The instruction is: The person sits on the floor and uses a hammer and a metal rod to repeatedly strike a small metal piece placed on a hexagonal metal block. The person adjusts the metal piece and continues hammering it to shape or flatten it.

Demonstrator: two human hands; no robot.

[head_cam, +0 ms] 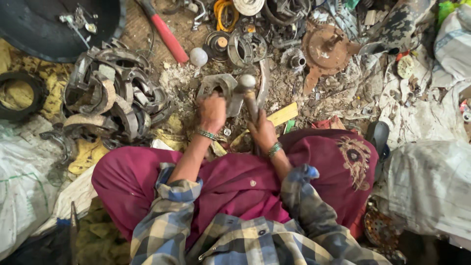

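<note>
Left hand: the left hand (212, 112) is closing its fingers around the near edge of a grey metal part (219, 84), pinning it to the ground just left of the frame's centre.
Right hand: the right hand (262, 131) is wrapping tightly around the lower handle of a hammer (248, 93), a little right of centre and lower in the frame than the left hand.
Hammer axis: the handle is running up the frame from the right fist, leaning slightly left, and the rounded head is sitting at its upper end.
Key relation: the hammer head is lying just beside the right edge of the metal part, up and left of the right fist; whether it is touching the part, I cannot tell.
Nearer hand: the left hand is sitting on the part itself, while the right hand is reaching it only through the length of the handle.
Surroundings: a heap of curved scrap pieces (115, 98) is lying at the left, a red-handled tool (167, 34) at the upper middle, a rusty disc (325, 48) at the upper right.
Lap: maroon cloth (235, 181) is covering the knees beneath both wrists.
</note>
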